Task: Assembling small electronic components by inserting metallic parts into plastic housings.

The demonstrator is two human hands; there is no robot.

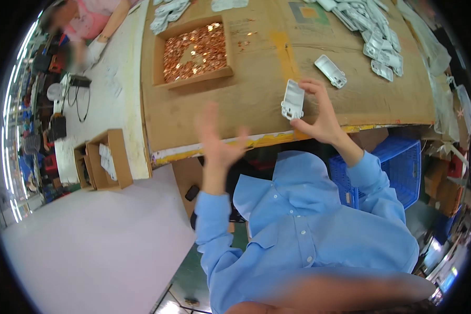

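My right hand [323, 116] grips a small white plastic housing [293, 98] by its right side, fingers at the top and thumb at the bottom corner. The housing is hollow, with its open side up, just above the cardboard-covered table [251, 118]. Smeared by motion, my left hand [218, 138] is over the table's near edge with thumb and fingers apart and nothing visible in it. Beyond it is a shallow cardboard box [193, 82] holding many small copper-coloured metal pieces [196, 52]. A second white housing [331, 71] lies to the right of the held one.
A heap of white housings [369, 26] covers the far right; more lie at the far left [170, 13]. Several loose copper pieces [243, 44] lie beside the box. A blue crate [397, 167] stands below the right edge. Another person's gloved hand [93, 54] is at the neighbouring white table [110, 104].
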